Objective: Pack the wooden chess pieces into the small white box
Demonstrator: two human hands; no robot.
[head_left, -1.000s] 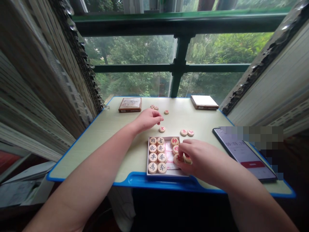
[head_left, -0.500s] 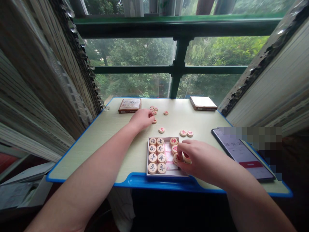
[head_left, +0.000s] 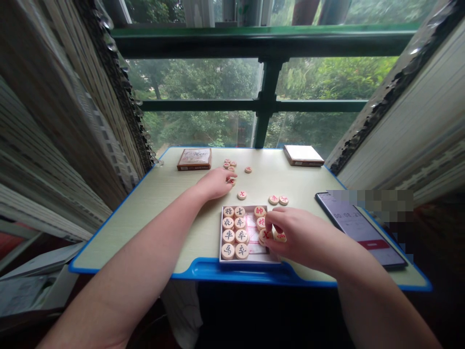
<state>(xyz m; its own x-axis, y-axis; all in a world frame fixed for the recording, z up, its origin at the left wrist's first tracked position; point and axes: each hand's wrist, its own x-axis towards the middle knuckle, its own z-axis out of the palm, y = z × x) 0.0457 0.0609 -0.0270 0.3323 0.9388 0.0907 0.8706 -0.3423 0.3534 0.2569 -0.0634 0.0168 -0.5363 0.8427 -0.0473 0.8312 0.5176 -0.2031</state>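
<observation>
A shallow white box (head_left: 250,258) near the table's front edge holds round wooden chess pieces, black-lettered ones (head_left: 234,230) in two columns on its left and red-lettered ones (head_left: 259,212) on its right. My right hand (head_left: 290,235) rests over the box's right side, fingers pinched on red-lettered pieces (head_left: 267,235). My left hand (head_left: 216,182) reaches farther out, its curled fingers on a loose piece (head_left: 231,181) on the table.
Loose pieces lie on the table: one (head_left: 241,195) just beyond the box, two (head_left: 278,199) to its right, several (head_left: 230,164) farther back. A brown box (head_left: 194,159) stands back left, a flat white-topped box (head_left: 303,155) back right. A phone (head_left: 359,236) lies at right.
My left hand moved out from the piece near the box to the loose piece farther back. My right hand stayed over the box, shifting the red pieces in its fingers.
</observation>
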